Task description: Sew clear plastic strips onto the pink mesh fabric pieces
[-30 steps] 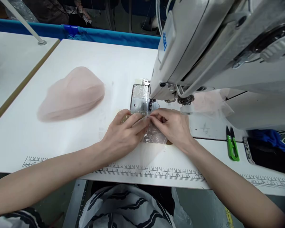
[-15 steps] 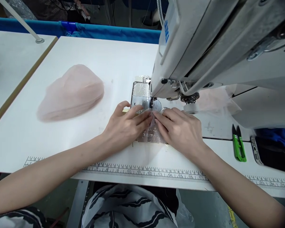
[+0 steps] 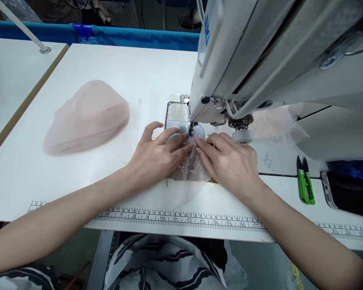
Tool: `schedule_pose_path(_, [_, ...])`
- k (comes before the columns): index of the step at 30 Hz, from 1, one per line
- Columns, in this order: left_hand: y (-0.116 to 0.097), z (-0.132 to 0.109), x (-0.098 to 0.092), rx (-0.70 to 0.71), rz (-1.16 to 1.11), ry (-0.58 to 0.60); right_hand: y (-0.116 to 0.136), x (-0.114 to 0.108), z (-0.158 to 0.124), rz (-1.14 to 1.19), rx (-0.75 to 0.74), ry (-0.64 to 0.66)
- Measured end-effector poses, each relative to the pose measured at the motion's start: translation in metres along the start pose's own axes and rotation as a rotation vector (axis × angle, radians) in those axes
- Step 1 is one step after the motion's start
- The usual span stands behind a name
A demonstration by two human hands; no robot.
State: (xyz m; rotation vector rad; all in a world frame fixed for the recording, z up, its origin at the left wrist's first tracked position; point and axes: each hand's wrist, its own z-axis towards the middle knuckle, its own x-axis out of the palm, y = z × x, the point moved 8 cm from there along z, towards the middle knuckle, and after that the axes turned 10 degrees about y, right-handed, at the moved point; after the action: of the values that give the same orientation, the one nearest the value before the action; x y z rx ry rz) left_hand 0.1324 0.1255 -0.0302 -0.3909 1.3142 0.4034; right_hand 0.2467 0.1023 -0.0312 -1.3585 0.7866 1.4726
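Just in front of the presser foot (image 3: 191, 129), sheer fabric (image 3: 194, 155) (likely light, slippery) lies between left hand (image 3: 155, 156), fingers spread, and right hand (image 3: 233, 164), fingers bunched, pinch unclear; best held flat by its edges

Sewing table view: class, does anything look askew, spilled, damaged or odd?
Crinkled clear film, in front of the presser foot and partly under the sheer fabric, looks odd: its wrinkles and glare contrast with the smooth tabletop. Nothing else stands out.
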Motion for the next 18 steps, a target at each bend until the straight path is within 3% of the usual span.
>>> schedule_pose_path(18, [0.002, 0.001, 0.000, 0.006, 0.017, -0.004, 0.006, -0.010, -0.004, -0.023, -0.045, -0.113])
